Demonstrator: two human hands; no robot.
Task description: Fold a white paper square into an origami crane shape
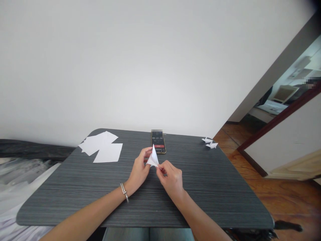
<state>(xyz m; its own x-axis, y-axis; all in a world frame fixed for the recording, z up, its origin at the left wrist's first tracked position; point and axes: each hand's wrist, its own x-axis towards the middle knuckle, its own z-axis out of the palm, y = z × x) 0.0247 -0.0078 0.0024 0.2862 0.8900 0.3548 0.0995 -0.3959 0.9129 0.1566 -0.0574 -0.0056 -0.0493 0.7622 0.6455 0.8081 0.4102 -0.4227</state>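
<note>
A partly folded piece of white paper [153,158] is held above the middle of the dark table, with one narrow point standing up. My left hand [140,167] grips its left side between thumb and fingers, and a silver bracelet [124,192] circles that wrist. At the paper's lower right corner, my right hand [171,176] pinches the edge with thumb and forefinger. Just behind the paper lies a phone [162,147] with a running timer on its screen; the paper and left fingers cover part of it.
Loose white sheets [107,153] overlap at the table's back left. Small folded paper figures [212,145] stand at the back right corner. The dark wood-grain table [200,190] meets a white wall [150,67]. Pale fabric [22,180] lies off the left edge.
</note>
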